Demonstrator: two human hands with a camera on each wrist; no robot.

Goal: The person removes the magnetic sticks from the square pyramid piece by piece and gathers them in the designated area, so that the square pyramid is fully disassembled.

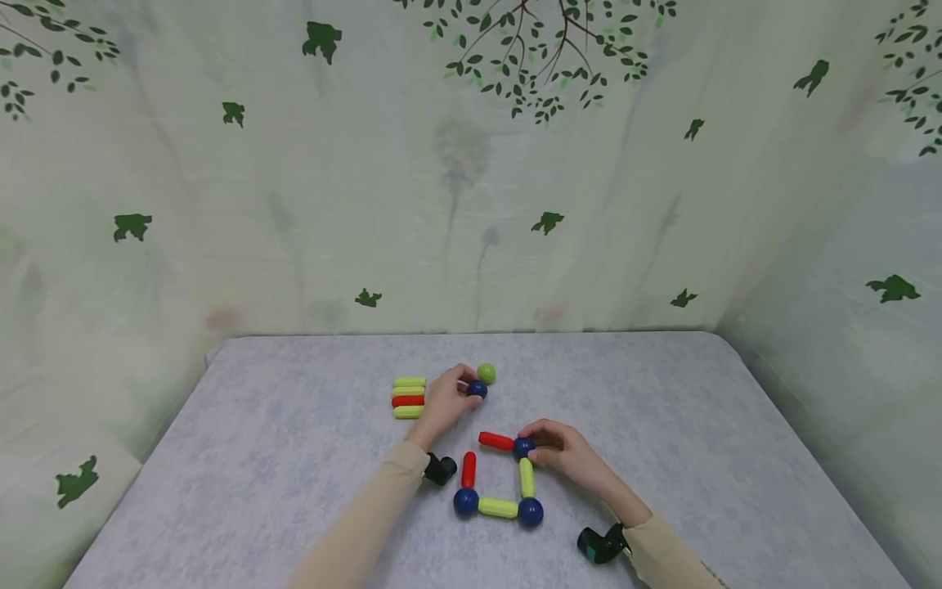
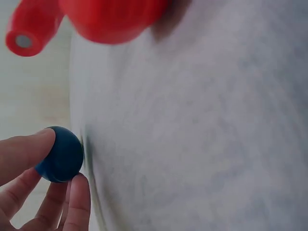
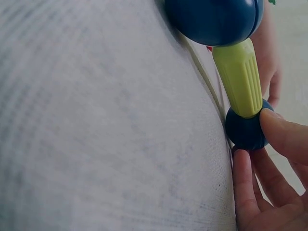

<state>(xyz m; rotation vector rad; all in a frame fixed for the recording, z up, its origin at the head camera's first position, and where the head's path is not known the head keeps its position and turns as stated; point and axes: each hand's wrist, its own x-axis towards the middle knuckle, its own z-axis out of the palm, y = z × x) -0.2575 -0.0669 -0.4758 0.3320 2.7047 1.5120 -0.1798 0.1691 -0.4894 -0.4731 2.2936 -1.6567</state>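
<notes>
**Rod-and-ball frame, pinched at its far-right corner**

Backdrop: pale, leaf-printed, behind your mottled grey table. The frame lies on the table: three blue balls linked by two yellow-green rods, with a red rod at either end; the red rods' free ends stand apart. Your right hand pinches its far-right blue ball between thumb and fingers. Your left hand, beyond the frame, pinches a separate blue ball likewise; cannot tell whether that one touches the table. Row of four rods, three yellow-green and one red: just left of your left hand, which partly covers it. Green ball: just beyond your left-held ball. Small grey disc: on a red rod's tip, left wrist view.
</notes>
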